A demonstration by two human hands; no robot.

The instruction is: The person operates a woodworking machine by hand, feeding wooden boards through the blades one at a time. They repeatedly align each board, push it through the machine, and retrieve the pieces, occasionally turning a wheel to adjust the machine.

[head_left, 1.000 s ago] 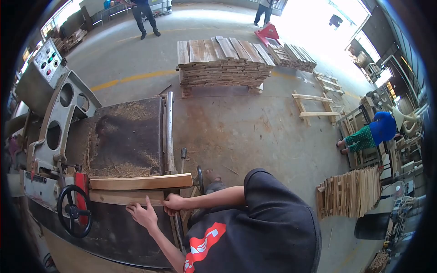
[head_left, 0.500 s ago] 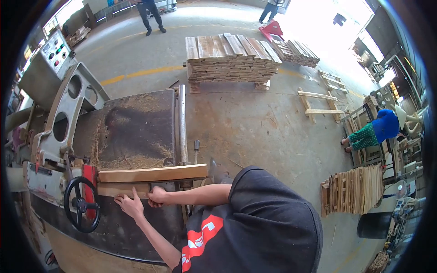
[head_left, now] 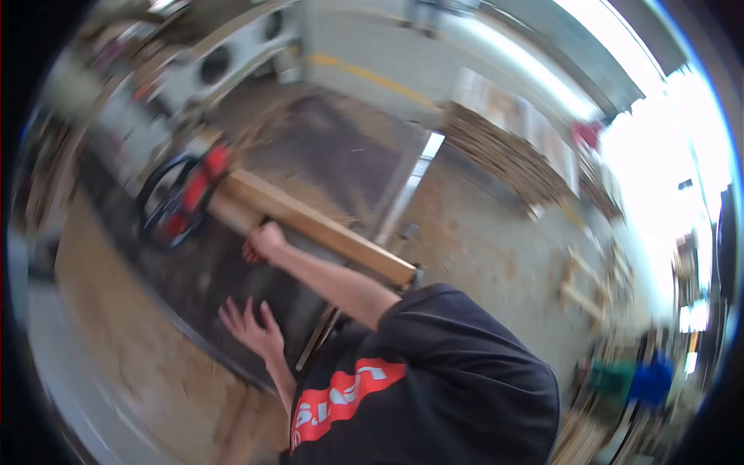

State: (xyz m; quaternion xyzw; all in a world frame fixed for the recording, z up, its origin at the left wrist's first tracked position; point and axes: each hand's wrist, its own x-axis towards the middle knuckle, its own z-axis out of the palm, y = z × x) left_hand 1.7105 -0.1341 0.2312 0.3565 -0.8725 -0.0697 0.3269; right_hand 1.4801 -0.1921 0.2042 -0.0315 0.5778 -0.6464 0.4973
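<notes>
A flat wooden board (head_left: 235,211) lies on the dark machine table beside a long wooden fence strip (head_left: 325,226). My right hand (head_left: 266,241) is closed at the near end of the board, gripping something dark that I cannot make out. Lower down, my left hand (head_left: 252,329) hovers over the dark table (head_left: 209,275) with its fingers spread, holding nothing. At the far end of the board are a red guard (head_left: 203,180) and a black handwheel (head_left: 167,203). The view is blurred by motion.
Sawdust covers part of the machine bed (head_left: 333,147), edged by a metal rail (head_left: 411,182). Stacked boards (head_left: 508,143) stand beyond. A wooden frame (head_left: 583,287) is on the floor, and a person in blue (head_left: 649,380) is at the lower right.
The whole view has rotated clockwise. My left hand has left the board and moved back toward my body with fingers spread. My right hand has advanced with the board toward the red guard.
</notes>
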